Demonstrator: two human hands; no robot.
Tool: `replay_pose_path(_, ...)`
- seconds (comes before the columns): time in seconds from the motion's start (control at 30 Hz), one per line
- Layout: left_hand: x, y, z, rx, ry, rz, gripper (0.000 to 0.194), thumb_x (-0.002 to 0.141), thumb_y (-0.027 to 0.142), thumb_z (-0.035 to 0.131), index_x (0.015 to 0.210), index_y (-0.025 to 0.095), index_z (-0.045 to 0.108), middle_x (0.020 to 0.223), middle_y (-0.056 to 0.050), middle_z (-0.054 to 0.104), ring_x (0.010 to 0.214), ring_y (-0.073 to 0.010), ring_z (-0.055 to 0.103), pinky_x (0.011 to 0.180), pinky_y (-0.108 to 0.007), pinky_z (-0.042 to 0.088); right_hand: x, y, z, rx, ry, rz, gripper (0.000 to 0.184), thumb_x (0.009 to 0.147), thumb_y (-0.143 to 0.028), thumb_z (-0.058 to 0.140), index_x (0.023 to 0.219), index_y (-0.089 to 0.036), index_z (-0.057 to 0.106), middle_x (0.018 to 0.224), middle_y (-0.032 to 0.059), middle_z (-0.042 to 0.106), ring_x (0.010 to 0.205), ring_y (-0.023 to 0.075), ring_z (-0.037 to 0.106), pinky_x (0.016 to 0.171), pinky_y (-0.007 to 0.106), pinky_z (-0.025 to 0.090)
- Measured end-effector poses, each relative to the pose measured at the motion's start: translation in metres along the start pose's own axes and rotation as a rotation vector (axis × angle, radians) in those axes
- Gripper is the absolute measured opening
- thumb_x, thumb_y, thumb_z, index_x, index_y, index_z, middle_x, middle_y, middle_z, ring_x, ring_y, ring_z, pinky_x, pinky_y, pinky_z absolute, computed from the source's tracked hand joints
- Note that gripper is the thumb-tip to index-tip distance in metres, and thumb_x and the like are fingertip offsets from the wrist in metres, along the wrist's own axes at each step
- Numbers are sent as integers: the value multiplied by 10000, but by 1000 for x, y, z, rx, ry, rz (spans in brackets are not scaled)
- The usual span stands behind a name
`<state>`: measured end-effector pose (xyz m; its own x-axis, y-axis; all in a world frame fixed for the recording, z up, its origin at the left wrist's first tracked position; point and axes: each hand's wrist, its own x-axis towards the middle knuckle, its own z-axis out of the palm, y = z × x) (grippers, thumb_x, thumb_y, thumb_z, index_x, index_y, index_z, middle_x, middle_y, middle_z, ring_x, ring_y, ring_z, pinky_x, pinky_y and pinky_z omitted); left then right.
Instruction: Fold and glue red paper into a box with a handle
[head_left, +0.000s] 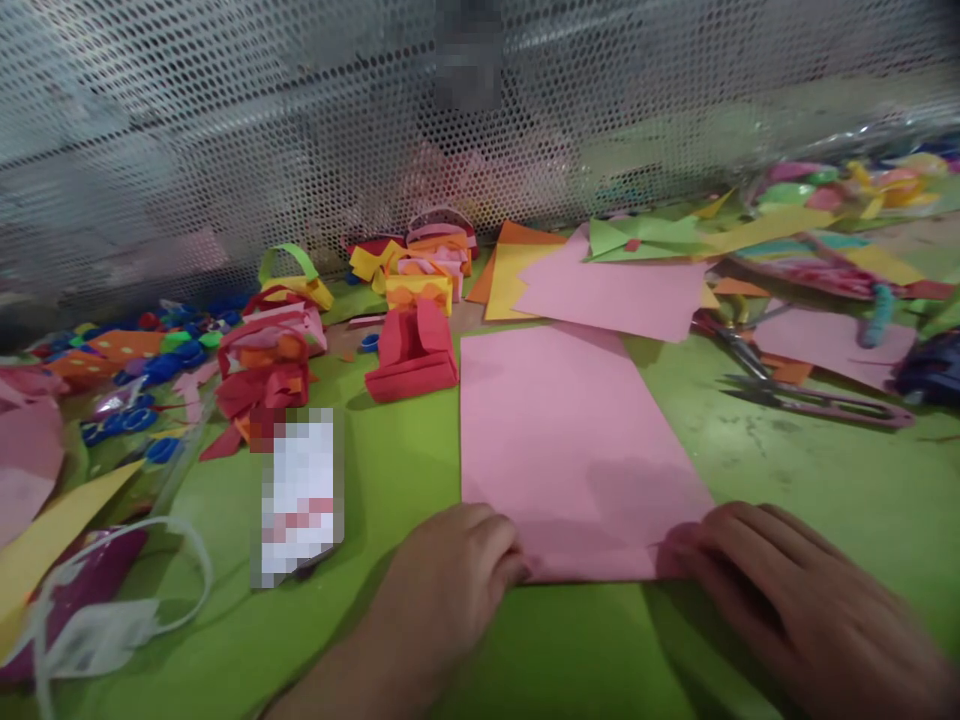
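On the green surface [787, 470], left hand [450, 560] and right hand [780, 590] press flat on the pink paper's [562, 440] near corners, gripping nothing; it looks light, floppy, easily creased.

Dim, soft light; faint shadows fall beside the red paper box [412, 358]. The right hand [795, 600] smears with motion blur; edges bend and go soft.

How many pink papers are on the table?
3 flat ones: the pink sheet under both hands, another pink sheet behind it, and a third at right by the scissors. More may hide under the pile.
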<state>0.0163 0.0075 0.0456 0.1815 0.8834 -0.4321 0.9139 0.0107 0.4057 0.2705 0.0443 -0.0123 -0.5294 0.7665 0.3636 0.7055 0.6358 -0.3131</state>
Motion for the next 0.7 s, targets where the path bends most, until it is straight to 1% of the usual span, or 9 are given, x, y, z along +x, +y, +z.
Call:
replay_pose_path(0.13,3,1,-3,8,-8,-13,173,917,205,526,774,177,618,778,2,638,737,-160,571,656,-271,390,-7,2,2,2,-82,38,316,973,-402,374,842,-261,625,803,27,644,703,210,637,622,355,524)
replay_pose_path(0.23,2,2,-3,29,-18,-31,174,921,211,520,771,177,601,784,-3,633,738,-168,568,656,-282,383,-11,3,3,-9,-109,56,312,975,-390,362,861,-265,624,825,31,647,723,218,633,642,370,519)
replay_pose_path(0.37,1,4,0,56,-7,-37,161,914,189,514,768,178,581,784,-9,632,723,-173,559,637,-290,371,-15,7,5,-20,-153,38,314,980,-401,345,911,-270,622,874,38,657,783,230,633,698,398,519)
replay_pose_path(0.5,0,5,2,71,4,-23,145,903,171,522,769,176,576,782,-7,633,715,-170,557,631,-290,369,-15,7,5,-19,-159,29,315,972,-392,354,904,-272,638,872,55,673,795,253,636,697,410,512)
replay_pose_path(0.7,-1,8,2,79,-9,-33,136,897,158,528,768,174,568,784,-2,627,709,-161,549,617,-284,360,-15,5,4,-54,-150,7,345,980,-421,342,903,-252,634,874,41,671,792,223,632,708,391,509)
